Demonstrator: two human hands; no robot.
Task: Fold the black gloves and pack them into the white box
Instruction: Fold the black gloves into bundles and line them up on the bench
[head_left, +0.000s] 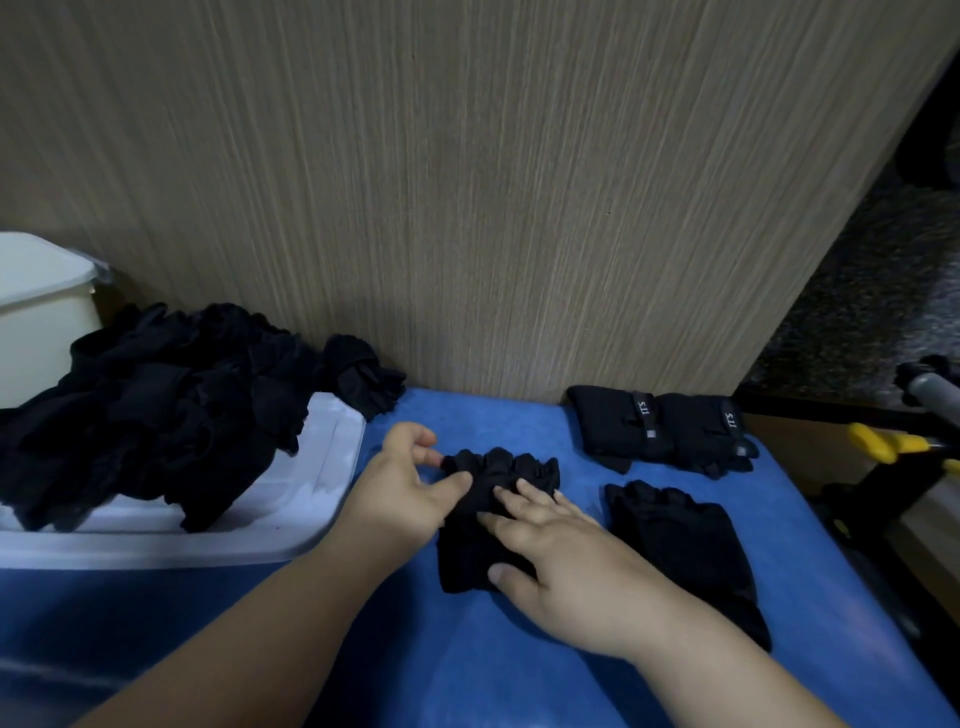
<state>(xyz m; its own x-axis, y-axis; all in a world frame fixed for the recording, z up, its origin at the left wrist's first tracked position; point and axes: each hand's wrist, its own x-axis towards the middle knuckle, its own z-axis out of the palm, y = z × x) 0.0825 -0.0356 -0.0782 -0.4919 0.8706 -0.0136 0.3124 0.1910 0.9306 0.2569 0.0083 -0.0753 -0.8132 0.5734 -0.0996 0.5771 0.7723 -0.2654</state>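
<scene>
A black glove (480, 525) lies on the blue cloth in the middle, fingers pointing away from me. My left hand (402, 486) pinches its finger end between thumb and fingertips. My right hand (566, 561) lies flat on the glove with straight fingers, pressing it down. A second black glove (685, 545) lies flat just to the right. Two folded gloves (660, 428) with white lettering sit at the far right by the wall. A heap of loose black gloves (156, 405) rests on a white lid (311, 499) at the left. The white box (36, 317) stands at the far left.
A wood-grain wall (467, 182) closes off the back of the blue table (467, 649). Past the table's right edge stand a yellow-handled tool (883, 441) and dark equipment over a speckled floor.
</scene>
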